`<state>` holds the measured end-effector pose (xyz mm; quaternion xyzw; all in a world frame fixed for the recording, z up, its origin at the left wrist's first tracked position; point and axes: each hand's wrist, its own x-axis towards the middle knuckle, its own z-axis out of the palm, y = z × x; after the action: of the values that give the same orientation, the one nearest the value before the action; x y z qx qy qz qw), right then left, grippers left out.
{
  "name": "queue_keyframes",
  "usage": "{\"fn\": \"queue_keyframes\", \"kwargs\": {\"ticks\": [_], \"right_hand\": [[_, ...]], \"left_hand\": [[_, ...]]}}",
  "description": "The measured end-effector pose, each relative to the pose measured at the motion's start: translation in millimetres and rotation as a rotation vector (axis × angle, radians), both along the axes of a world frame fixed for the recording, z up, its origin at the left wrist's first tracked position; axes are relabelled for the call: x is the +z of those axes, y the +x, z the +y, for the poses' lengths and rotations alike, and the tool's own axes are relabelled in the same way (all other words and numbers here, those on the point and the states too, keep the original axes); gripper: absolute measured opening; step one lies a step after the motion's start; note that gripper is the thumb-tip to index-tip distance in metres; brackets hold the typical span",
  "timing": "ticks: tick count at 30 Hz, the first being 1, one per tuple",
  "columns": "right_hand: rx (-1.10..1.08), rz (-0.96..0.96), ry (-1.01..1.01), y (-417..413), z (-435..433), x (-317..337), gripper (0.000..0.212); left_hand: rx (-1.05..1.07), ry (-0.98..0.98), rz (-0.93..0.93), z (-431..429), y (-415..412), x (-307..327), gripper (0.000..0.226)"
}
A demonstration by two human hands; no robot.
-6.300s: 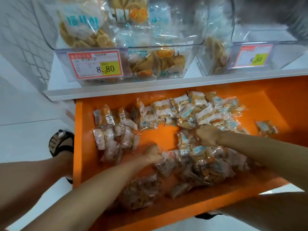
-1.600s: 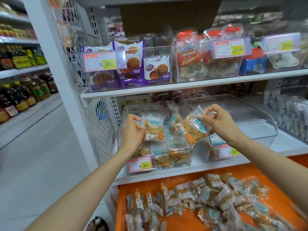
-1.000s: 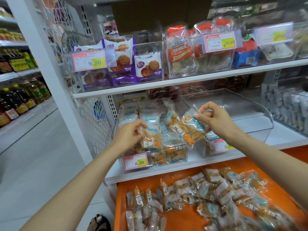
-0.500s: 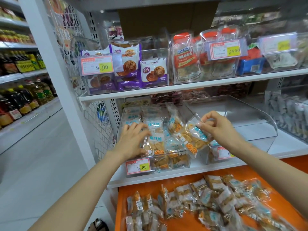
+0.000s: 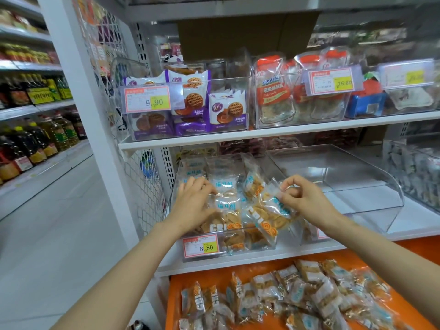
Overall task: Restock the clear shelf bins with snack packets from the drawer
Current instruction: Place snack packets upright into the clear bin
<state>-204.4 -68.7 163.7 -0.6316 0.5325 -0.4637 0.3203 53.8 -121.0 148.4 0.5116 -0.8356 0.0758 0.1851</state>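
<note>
upper shelf (image 5: 297, 132): white, far and up top, row of clear bins on it. Purple biscuit packs (image 5: 226, 110) on the left, red-label bags (image 5: 273, 91) right of those

lower shelf (image 5: 423, 220): two clear bins side by side, left bin (image 5: 262, 244) stuffed with snack packets (image 5: 226, 204), right bin (image 5: 390, 210) touching it

orange drawer (image 5: 250, 272): nearest, just under the lower shelf, same packets loose all over its floor

The drawer (image 5: 173, 306) is orange. Above it, clear packets (image 5: 269, 210) show blue lettering and orange swirls. Higher still, biscuit packs (image 5: 226, 110) are purple. The price tags (image 5: 201, 246) are red and yellow.
</note>
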Motion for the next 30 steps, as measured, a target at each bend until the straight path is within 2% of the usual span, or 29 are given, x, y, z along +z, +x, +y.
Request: {"fn": "queue_keyframes", "kwargs": {"ticks": [3,5,6,8,11,13,16,18,19,21,22,24,25,30], "right_hand": [[0.105,-0.023,0.067,13,-2,4,0.015],[0.168,-0.008,0.089,28,-7,8,0.022],[0.185,0.000,0.089,36,-9,10,0.026],[0.202,0.004,0.078,52,-13,15,0.030],[0.205,-0.018,0.069,71,-18,18,0.026],[0.130,0.002,0.041,78,-24,17,0.019],[-0.037,0.348,0.044,77,-43,6,0.027],[-0.049,0.550,0.153,80,-50,-3,0.048],[-0.041,0.592,0.218,83,-53,-7,0.061],[-0.048,0.595,0.325,89,-54,-14,0.077],[-0.047,0.573,0.362,91,-53,-15,0.074],[-0.048,0.509,0.376,91,-53,-18,0.043],[-0.053,0.464,0.366,89,-55,-21,0.034],[-0.041,0.303,0.132,78,-58,-13,0.039]], "left_hand": [[-0.065,0.056,0.433,14,-5,18,0.018],[-0.127,0.281,0.624,27,-9,29,0.017],[-0.142,0.404,0.662,31,-10,31,0.021],[-0.156,0.524,0.650,36,-8,29,0.023],[-0.087,0.516,0.648,36,3,29,0.025],[-0.019,0.540,0.682,35,17,33,0.019],[0.092,0.521,0.760,31,41,33,0.013],[0.132,0.505,0.869,33,53,33,0.012],[0.147,0.489,0.911,34,58,33,0.011],[0.177,0.448,0.962,33,65,31,0.012],[0.188,0.426,0.978,33,67,30,0.013],[0.201,0.381,1.020,33,70,30,0.014],[0.202,0.361,1.035,33,70,31,0.014],[0.200,0.317,1.031,33,68,35,0.019]]}}
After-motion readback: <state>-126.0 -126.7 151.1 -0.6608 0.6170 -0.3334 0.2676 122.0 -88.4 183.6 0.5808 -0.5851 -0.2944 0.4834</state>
